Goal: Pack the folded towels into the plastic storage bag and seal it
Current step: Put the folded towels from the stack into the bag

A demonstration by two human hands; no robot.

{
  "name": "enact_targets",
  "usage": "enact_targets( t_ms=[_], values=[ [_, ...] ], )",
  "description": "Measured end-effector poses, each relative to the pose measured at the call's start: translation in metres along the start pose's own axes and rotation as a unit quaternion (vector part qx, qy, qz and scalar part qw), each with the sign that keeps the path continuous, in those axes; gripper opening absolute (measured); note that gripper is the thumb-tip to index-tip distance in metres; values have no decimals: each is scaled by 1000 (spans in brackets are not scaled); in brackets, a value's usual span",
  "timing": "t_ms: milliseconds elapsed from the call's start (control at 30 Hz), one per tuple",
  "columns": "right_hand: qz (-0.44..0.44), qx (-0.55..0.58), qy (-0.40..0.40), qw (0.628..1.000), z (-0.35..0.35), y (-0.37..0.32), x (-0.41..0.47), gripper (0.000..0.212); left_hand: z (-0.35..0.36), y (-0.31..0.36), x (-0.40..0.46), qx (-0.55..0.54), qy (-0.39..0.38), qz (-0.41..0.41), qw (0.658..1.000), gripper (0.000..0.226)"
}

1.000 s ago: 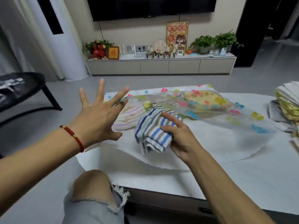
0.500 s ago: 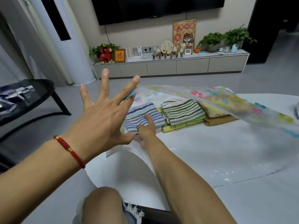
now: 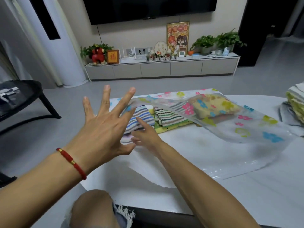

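Observation:
A clear plastic storage bag (image 3: pixel 243 129) printed with coloured flowers lies open on the white table (image 3: pixel 246 191). My left hand (image 3: pixel 102 129), fingers spread wide, holds the bag's upper sheet up at its left corner. Under that raised sheet lie a blue-striped folded towel (image 3: pixel 142 114), a green-striped towel (image 3: pixel 169 116) on a yellow-green one, and a yellow towel (image 3: pixel 212 106) seen through the plastic. My right hand (image 3: pixel 144 137) reaches into the bag's mouth, its index finger touching the blue-striped towel and gripping nothing.
More folded towels (image 3: pixel 296 99) are stacked at the table's right edge. My bare knee (image 3: pixel 93 209) is at the table's near edge. A black side table (image 3: pixel 21 96) stands to the left and a TV cabinet (image 3: pixel 161 69) along the far wall.
My right hand carried the blue-striped towel into the bag, set it beside the green-striped one and let go. My left hand kept the upper sheet raised.

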State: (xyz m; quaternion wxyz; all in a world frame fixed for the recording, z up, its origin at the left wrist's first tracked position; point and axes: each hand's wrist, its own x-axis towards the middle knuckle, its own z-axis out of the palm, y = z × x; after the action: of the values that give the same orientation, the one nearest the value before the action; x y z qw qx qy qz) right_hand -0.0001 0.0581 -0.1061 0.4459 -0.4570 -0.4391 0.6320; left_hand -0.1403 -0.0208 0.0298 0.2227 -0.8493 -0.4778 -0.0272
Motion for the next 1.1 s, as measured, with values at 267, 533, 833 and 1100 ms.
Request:
enact_targets(
  t_ms=[267,533,833,1100],
  values=[
    [37,-203,6,978,-150,-2,-165,32,4,85,64,28,1,88,996,98],
    [-85,-32,219,971,-287,-43,-263,19,8,183,115,51,-30,184,981,69],
    [49,-408,621,668,-438,-34,-305,42,31,210,122,96,-85,211,969,90],
    [290,-416,568,648,-483,-25,-309,54,23,198,124,12,-102,191,976,98]
  ],
)
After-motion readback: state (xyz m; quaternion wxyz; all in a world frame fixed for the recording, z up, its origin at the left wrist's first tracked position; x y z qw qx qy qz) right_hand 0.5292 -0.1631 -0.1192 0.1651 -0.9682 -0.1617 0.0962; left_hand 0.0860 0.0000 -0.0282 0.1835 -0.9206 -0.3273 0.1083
